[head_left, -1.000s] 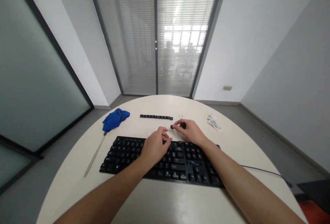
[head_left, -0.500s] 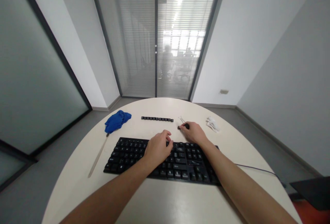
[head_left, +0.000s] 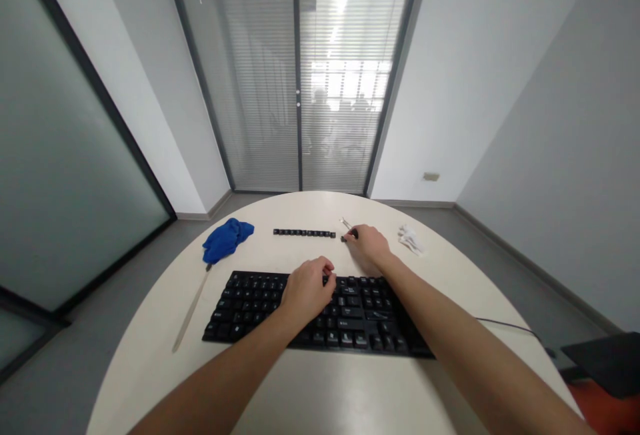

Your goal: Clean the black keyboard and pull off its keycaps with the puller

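Note:
My left hand (head_left: 309,288) rests over the middle of a black keyboard (head_left: 250,301), its fingers loosely curled and a small gap between thumb and forefinger. Nothing shows in it. Beyond the keyboard, my right hand (head_left: 371,245) pinches a small black keycap (head_left: 343,239) just above or on the table. A wire keycap puller (head_left: 346,223) with a dark handle appears to be tucked in the same hand, its wires pointing away from me. Left of those fingertips lies a straight row of black keycaps (head_left: 304,233). The right forearm hides part of the keyboard's right end.
A blue cloth (head_left: 227,240) lies at the left of the round white table (head_left: 320,388), and a thin pale-handled brush (head_left: 193,308) extends from it. White crumpled material (head_left: 410,239) is at the right. The cable (head_left: 505,325) runs off rightward.
My right hand has moved forward and slightly left, bringing the keycap nearer the right end of the row. My left hand has stayed over the keyboard.

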Tool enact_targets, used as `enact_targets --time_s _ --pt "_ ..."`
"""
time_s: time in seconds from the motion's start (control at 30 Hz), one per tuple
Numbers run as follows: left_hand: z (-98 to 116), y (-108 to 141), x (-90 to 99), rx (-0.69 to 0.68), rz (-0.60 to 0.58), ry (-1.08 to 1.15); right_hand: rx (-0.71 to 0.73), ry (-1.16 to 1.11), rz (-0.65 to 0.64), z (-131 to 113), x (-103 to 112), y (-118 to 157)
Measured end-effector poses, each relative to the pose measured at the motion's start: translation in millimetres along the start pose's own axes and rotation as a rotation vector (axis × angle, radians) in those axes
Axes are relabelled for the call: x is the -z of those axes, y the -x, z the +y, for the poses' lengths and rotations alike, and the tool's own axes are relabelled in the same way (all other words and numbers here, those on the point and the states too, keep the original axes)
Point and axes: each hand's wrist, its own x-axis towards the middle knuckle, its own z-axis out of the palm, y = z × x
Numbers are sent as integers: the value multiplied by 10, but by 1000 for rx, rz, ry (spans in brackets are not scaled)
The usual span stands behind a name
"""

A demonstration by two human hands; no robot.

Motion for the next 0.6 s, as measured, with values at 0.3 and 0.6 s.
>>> enact_targets --time_s 0.3,0.6 --pt "2 -9 5 -2 -6 -5 53 6 78 -72 -82 67" --pt "10 -7 0 -2 -6 -13 41 -35 112 -116 -91 82"
